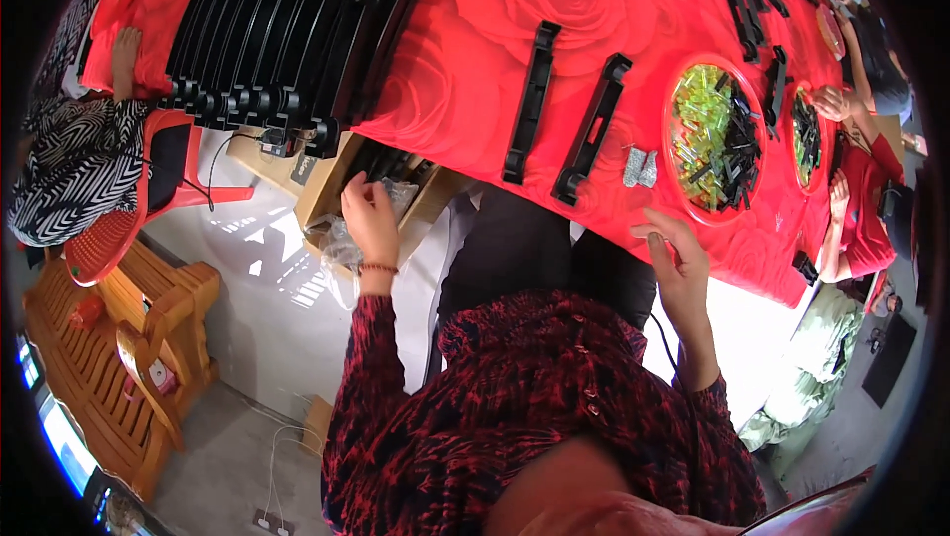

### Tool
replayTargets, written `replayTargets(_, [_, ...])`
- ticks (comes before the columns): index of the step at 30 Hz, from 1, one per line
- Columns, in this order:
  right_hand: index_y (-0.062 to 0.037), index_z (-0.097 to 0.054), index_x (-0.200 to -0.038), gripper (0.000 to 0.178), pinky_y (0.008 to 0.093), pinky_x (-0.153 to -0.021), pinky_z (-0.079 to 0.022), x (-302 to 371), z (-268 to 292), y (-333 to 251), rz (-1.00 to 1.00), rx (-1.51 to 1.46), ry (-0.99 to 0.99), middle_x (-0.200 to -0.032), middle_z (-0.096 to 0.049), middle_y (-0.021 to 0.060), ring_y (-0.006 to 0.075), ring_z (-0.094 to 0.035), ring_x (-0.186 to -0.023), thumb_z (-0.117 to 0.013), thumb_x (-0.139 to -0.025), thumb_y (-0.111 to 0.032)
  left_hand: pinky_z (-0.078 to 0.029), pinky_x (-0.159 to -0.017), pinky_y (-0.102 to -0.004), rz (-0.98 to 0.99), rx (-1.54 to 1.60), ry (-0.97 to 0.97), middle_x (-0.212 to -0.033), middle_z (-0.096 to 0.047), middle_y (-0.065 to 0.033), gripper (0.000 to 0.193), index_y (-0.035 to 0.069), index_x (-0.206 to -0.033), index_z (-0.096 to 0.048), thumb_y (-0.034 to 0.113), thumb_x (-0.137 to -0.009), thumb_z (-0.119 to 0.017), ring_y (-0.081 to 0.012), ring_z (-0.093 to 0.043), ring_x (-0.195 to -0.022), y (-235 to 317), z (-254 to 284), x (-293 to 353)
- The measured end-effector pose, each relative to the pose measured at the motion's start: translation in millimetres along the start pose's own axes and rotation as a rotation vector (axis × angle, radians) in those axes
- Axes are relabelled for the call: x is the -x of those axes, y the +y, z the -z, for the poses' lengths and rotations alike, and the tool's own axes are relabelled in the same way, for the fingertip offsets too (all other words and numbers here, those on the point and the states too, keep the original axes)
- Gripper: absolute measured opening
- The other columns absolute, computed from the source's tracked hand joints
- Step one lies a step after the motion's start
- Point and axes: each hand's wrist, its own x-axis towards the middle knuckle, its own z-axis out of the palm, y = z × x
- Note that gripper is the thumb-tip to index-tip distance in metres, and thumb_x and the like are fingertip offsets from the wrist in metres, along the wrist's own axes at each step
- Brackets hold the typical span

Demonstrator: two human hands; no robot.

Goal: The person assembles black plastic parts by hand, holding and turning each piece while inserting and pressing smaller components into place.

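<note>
My left hand (370, 223) hangs over an open cardboard box (319, 183) beside the table, its fingers loosely bent and nothing visible in them. Inside the box lie long black plastic parts (388, 157) and a crumpled clear plastic bag (341, 242). At the table's near edge, my right hand (681, 264) is raised with fingers apart and holds nothing. Two long black plastic strips (530, 105) (594, 130) lie side by side on the red tablecloth (465, 130). Two small silvery-grey pieces (640, 167) sit between them and an oval red basket (672, 130) of yellow-green and black small parts.
Many black strips (282, 36) stand packed in a row at the left. A second basket (798, 180) is at the right, where a co-worker's hand (831, 101) reaches. Another person (84, 165) sits at the left, near a wooden bench (109, 358).
</note>
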Motion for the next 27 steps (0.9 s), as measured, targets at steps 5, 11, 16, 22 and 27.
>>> replayTargets(5, [-0.0027, -0.062, -0.125, 0.029, 0.0276, -0.087, -0.047, 0.6, 0.5, 8.3, 0.081, -0.053, -0.013, -0.104, -0.071, 0.0078, 0.0152, -0.062, -0.094, -0.055, -0.097, -0.001, -0.047, -0.079, -0.0278, -0.239, 0.38, -0.041, -0.102, -0.06, -0.0074, 0.028, -0.002, -0.12, -0.059, 0.009, -0.095, -0.063, -0.0141, -0.058, -0.089, 134.4, 30.3, 35.2])
replayTargets(11, [-0.0001, -0.059, -0.128, 0.03, 0.0259, -0.09, -0.046, 20.2, 10.4, 11.7, 0.087, -0.066, -0.044, -0.104, -0.07, 0.0083, 0.0119, -0.063, -0.101, -0.052, -0.099, -0.002, -0.051, -0.08, -0.0435, -0.564, -0.087, -0.054, -0.101, -0.061, -0.0185, 0.046, -0.001, -0.117, -0.06, 0.023, -0.081, -0.075, -0.0352, -0.06, -0.092, 217.6, -16.8, 18.6])
replayTargets(16, [-0.0025, -0.062, -0.124, 0.03, 0.0259, -0.084, -0.048, 44.3, 16.4, 29.8, 0.108, -0.167, 0.086, -0.102, -0.07, 0.0089, 0.0139, -0.063, -0.093, -0.055, -0.095, 0.002, -0.054, -0.075, -0.0439, -0.567, -0.362, -0.062, -0.094, -0.059, -0.0186, 0.038, -0.002, -0.099, -0.059, 0.025, -0.078, -0.075, -0.0374, -0.06, -0.092, 220.4, -32.0, 10.6])
replayTargets(22, [-0.0012, -0.06, -0.125, 0.029, 0.0208, -0.084, -0.046, 62.9, 28.1, 38.3, 0.129, -0.137, 0.122, -0.103, -0.069, 0.006, 0.0092, -0.062, -0.095, -0.052, -0.098, 0.003, -0.054, -0.076, -0.0488, -0.5, -0.18, -0.046, -0.098, -0.06, -0.0224, 0.032, -0.002, -0.106, -0.056, 0.02, -0.086, -0.069, -0.0418, -0.062, -0.091, 223.9, -0.2, 38.3])
replayTargets(27, [-0.0009, -0.053, -0.134, 0.04, 0.0271, -0.086, -0.048, 67.1, 26.3, 35.6, 0.158, -0.243, 0.139, -0.114, -0.066, 0.0102, 0.0142, -0.061, -0.096, -0.058, -0.094, 0.0, -0.052, -0.078, -0.044, -0.638, 0.193, -0.225, -0.101, -0.064, -0.0246, 0.04, -0.003, -0.119, -0.054, 0.016, -0.087, -0.07, -0.0403, -0.064, -0.094, 235.2, 40.7, 102.6])
